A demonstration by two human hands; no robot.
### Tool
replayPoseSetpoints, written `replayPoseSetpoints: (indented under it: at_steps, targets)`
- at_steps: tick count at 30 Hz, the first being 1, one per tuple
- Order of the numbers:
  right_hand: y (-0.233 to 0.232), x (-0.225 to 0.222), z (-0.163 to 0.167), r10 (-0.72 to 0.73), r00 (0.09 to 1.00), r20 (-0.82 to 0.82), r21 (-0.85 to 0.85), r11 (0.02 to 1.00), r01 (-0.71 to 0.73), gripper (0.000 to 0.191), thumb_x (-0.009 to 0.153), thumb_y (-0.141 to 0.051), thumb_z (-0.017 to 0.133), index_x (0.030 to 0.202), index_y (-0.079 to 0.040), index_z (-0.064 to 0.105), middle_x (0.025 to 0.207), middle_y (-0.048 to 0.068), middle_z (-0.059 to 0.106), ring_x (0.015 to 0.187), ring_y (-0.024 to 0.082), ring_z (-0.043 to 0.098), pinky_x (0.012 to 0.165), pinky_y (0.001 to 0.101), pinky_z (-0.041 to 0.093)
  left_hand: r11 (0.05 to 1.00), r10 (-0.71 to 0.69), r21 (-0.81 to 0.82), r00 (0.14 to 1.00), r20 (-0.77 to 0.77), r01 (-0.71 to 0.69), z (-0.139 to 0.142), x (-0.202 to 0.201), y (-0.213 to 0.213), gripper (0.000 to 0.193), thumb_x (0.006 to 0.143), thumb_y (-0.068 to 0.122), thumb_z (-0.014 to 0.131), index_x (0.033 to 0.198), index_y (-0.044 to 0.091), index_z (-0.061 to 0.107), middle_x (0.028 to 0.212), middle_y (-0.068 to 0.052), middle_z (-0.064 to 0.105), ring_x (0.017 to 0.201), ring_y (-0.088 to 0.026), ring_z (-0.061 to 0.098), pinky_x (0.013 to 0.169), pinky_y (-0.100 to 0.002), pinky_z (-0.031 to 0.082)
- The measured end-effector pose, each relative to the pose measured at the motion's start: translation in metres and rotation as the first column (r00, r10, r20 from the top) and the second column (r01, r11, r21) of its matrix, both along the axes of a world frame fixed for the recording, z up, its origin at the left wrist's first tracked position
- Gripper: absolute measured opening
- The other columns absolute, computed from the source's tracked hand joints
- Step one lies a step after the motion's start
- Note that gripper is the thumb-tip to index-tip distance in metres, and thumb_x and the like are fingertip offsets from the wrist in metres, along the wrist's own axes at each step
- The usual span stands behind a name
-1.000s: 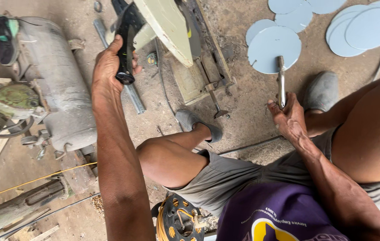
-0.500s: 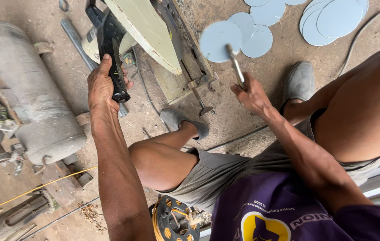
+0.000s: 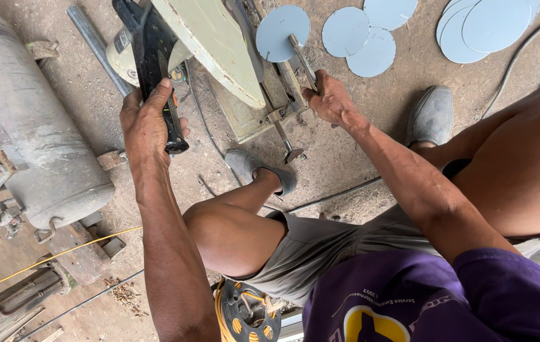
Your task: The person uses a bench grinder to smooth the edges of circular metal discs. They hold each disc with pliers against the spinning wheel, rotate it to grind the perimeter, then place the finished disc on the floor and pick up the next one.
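Note:
My left hand point(image 3: 148, 120) grips the black handle point(image 3: 153, 63) of a chop saw with a pale green blade guard point(image 3: 213, 44). My right hand point(image 3: 328, 98) holds a short metal rod point(image 3: 302, 58) that carries a round pale blue metal disc point(image 3: 282, 33) at its far end, laid on the saw's base point(image 3: 251, 117) beside the guard. The blade itself is hidden under the guard. My bent left leg and grey shoe point(image 3: 258, 168) rest just below the saw.
A grey air tank point(image 3: 26, 126) lies at the left. More pale blue discs point(image 3: 371, 38) point(image 3: 485, 22) lie on the dirt floor at the top right. A yellow cable reel point(image 3: 244, 313) sits below my knee. My right shoe point(image 3: 431, 114) is near the discs.
My right hand has carried the rod with its disc leftward, onto the saw's base next to the guard. My left hand has stayed on the saw handle.

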State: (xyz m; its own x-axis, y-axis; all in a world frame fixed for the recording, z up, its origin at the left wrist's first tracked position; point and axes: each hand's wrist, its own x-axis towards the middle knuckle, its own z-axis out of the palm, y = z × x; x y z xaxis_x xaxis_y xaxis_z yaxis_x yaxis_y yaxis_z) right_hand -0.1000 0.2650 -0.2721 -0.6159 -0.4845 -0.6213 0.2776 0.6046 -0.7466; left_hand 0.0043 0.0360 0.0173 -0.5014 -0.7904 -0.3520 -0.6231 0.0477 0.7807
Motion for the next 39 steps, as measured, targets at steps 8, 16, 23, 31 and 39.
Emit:
replayPoseSetpoints:
  at_steps: [8,16,23,31,39]
  targets:
    - [-0.043,0.005,-0.010,-0.171,0.981,0.093,-0.085,0.980,0.179,0.032,0.094,-0.015,0.063,0.120,-0.010,0.047,0.079,-0.001,0.062,0.058,0.012,0.053,0.038,0.0263,0.042,0.985,-0.002,-0.170,1.000,0.007,0.003,-0.006,-0.003,0.000,0.056,0.090,0.028,0.075,0.131,-0.004,0.056,0.090,-0.013,0.074,0.060,-0.012,0.072,0.042,-0.023,0.062]
    - [-0.061,0.038,-0.022,-0.096,0.979,-0.180,-0.056,0.995,0.087,0.031,0.098,-0.014,0.065,0.119,-0.001,0.045,0.075,0.008,0.056,0.053,0.015,0.049,0.038,0.0252,0.041,0.984,-0.007,-0.178,1.000,0.025,0.011,-0.006,-0.004,0.001,0.050,0.090,0.026,0.074,0.128,-0.003,0.059,0.089,-0.014,0.074,0.060,-0.013,0.071,0.041,-0.023,0.061]
    - [-0.007,0.039,-0.027,0.032,0.976,-0.214,-0.113,0.992,-0.057,0.025,0.101,-0.013,0.062,0.121,-0.005,0.050,0.073,0.010,0.053,0.049,0.016,0.041,0.037,0.0290,0.033,0.974,-0.057,-0.213,0.995,0.087,0.075,0.001,-0.004,0.009,0.044,0.093,0.026,0.070,0.126,-0.002,0.061,0.095,-0.014,0.075,0.063,-0.015,0.073,0.042,-0.023,0.061]
    - [-0.040,0.054,-0.023,-0.309,0.899,-0.312,-0.253,0.939,0.235,0.028,0.096,-0.004,0.064,0.114,0.003,0.044,0.071,0.016,0.061,0.054,0.023,0.058,0.046,0.0400,0.045,0.971,-0.186,-0.119,0.969,0.165,0.207,0.017,-0.016,0.019,0.041,0.093,0.022,0.068,0.131,0.010,0.059,0.106,-0.005,0.073,0.090,-0.012,0.072,0.051,-0.022,0.063]
    - [-0.101,0.073,-0.029,-0.499,0.858,0.119,-0.348,0.788,0.507,0.018,0.098,-0.003,0.051,0.110,0.000,0.038,0.070,0.007,0.053,0.052,0.020,0.051,0.042,0.0390,0.042,0.989,-0.115,-0.072,0.982,0.149,0.126,0.007,-0.018,0.007,0.040,0.093,0.020,0.070,0.131,0.011,0.063,0.100,-0.005,0.071,0.084,-0.011,0.068,0.049,-0.022,0.060]
